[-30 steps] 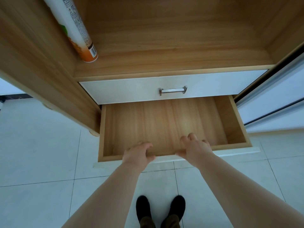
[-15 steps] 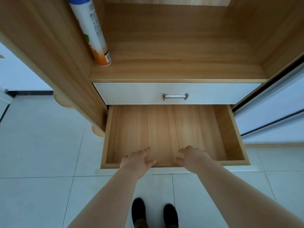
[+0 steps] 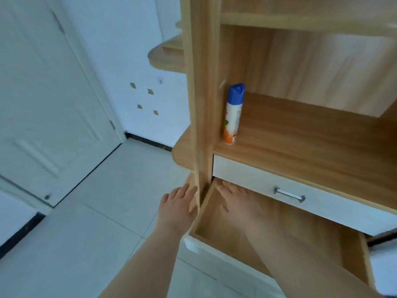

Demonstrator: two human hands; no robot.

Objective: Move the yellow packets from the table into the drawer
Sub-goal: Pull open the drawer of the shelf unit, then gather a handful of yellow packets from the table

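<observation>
While pulled out, wooden drawer [image 3: 279, 239] white-fronted, bare inside, left hand [image 3: 178, 209] and right hand [image 3: 238, 205] spread, holding nothing

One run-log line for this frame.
lower drawer open, empty | left hand empty, outside it | right hand empty, over it | no packets visible

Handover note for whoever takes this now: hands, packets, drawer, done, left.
Left hand: open, empty, outside the drawer's left wall, beside the cabinet upright.
Right hand: open, empty, over the inside of the lower drawer.
Lower drawer: pulled out, nothing visible inside. Upper drawer: shut.
Yellow packets and table: not in view.
Spray can stands on the shelf; not part of the job.
Done: drawer opened. Left: fetch every packet, place inside.
</observation>
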